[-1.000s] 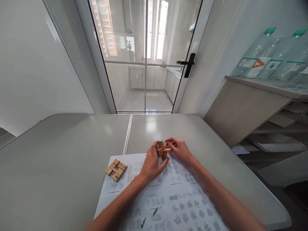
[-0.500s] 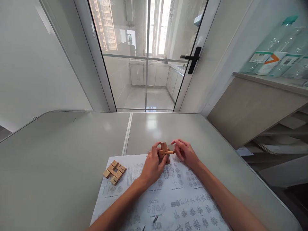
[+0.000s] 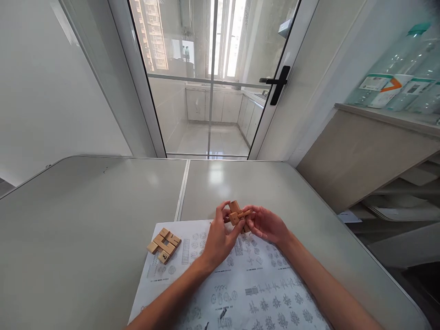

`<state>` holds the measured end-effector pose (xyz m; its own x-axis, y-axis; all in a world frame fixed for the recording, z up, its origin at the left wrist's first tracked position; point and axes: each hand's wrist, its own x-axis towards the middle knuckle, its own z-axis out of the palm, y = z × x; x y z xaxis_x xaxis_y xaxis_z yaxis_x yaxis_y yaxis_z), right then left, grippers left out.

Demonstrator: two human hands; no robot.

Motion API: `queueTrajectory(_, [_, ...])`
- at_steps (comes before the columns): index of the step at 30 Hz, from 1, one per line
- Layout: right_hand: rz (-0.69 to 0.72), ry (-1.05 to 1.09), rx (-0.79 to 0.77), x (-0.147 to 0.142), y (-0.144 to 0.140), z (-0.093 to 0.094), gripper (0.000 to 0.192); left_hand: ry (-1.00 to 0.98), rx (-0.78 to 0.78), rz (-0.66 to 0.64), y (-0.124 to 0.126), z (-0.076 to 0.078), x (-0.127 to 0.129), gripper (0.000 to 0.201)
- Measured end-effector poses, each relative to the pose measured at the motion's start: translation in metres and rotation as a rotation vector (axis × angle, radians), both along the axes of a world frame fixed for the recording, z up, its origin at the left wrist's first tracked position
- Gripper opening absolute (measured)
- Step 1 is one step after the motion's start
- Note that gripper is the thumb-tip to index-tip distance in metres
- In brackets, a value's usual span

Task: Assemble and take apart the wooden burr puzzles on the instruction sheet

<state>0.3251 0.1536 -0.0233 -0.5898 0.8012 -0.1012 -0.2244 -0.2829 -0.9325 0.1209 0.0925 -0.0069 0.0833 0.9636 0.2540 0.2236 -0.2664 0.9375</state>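
Both of my hands hold a small wooden interlocking puzzle [image 3: 237,214] just above the grey table [image 3: 103,211]. My left hand [image 3: 220,236] grips it from the left with thumb and fingers. From the right, my right hand [image 3: 266,223] pinches a thin wooden stick that juts out of the puzzle. Under my hands lies a white printed sheet [image 3: 247,284] full of small diagrams. A flat cluster of wooden puzzle pieces [image 3: 164,244] rests on the sheet's left edge, apart from both hands.
A glass door [image 3: 209,78] with a black handle [image 3: 277,84] stands behind the table. A wooden shelf unit [image 3: 360,151] at the right carries plastic bottles [image 3: 392,78] on top. The table's right edge runs diagonally near my right forearm.
My hands have lifted and tilted the puzzle a little, and my right hand has closed in onto the protruding stick. The view has shifted slightly.
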Motion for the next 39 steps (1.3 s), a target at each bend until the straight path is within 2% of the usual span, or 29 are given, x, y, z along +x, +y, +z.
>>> queueTrajectory(4, [-0.017, -0.014, -0.005, 0.002, 0.000, -0.002, 0.049, -0.004, 0.002, -0.048, -0.004, 0.005, 0.001, 0.072])
queueTrajectory(7, [-0.023, 0.001, 0.002, 0.002, -0.001, -0.002, 0.053, 0.003, -0.006, -0.061, -0.006, 0.006, 0.001, 0.087])
queueTrajectory(11, [-0.022, 0.019, 0.020, 0.001, -0.002, 0.000, 0.059, -0.054, -0.036, -0.173, -0.008, 0.006, -0.001, 0.105])
queueTrajectory(14, [-0.018, 0.016, 0.031, 0.000, -0.003, 0.001, 0.060, -0.067, -0.045, -0.193, -0.008, 0.007, -0.002, 0.098])
queueTrajectory(19, [-0.067, -0.005, 0.044, -0.003, -0.004, 0.006, 0.049, -0.071, -0.059, -0.104, -0.006, 0.009, -0.001, 0.082])
queueTrajectory(25, [-0.201, -0.097, 0.098, -0.010, -0.005, 0.007, 0.036, -0.012, 0.048, 0.026, -0.003, 0.005, 0.001, 0.081])
queueTrajectory(31, [-0.368, -0.226, 0.260, -0.021, -0.008, 0.001, 0.037, 0.087, 0.068, 0.103, -0.001, -0.005, 0.003, 0.081])
queueTrajectory(39, [-0.327, -0.373, 0.386, -0.024, -0.012, 0.005, 0.039, 0.152, 0.013, 0.112, 0.001, -0.010, 0.001, 0.078])
